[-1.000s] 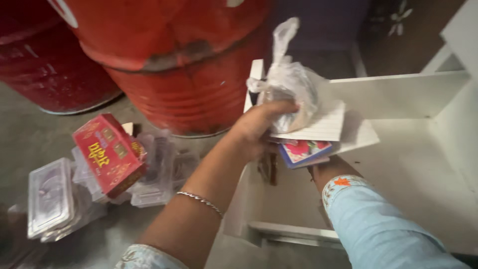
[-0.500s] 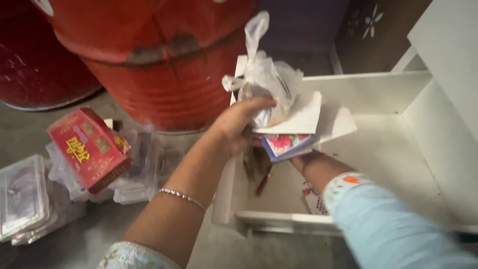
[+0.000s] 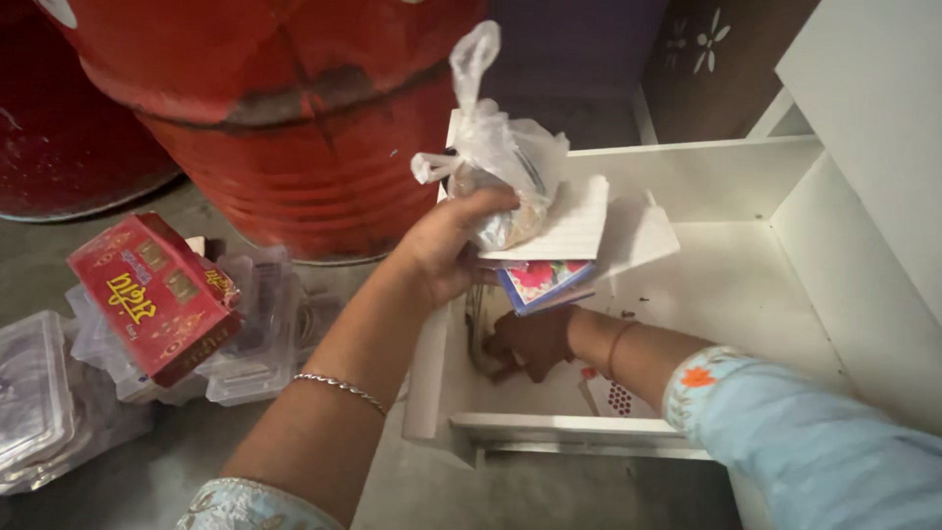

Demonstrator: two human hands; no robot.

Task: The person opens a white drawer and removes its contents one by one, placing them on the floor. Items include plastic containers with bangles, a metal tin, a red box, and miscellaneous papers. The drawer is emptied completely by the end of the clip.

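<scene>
Dim soft indoor light, faint shadows, slight motion blur, grainy

Drawer (image 3: 746, 285): plain white. Bag (image 3: 505, 162) in my left fingers: clear. Booklet (image 3: 542, 282): pink floral cover, blue edge. Lined sheet (image 3: 569, 221): white. Drum (image 3: 285, 118): red. Carton (image 3: 147, 294) on floor: red, gold print. My sleeve (image 3: 814, 451): pale blue, orange flower.

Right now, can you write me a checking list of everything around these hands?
Surface: grey floor; white open drawer.
Things in hand: clear plastic bag, lined paper and flowery booklet.
Clutter: red box on clear plastic containers.
Hands: left hand grips the bundle; right hand reaches into the drawer corner, its grip unclear.
Cables: nothing seen.
Surroundings: red drum.
</scene>
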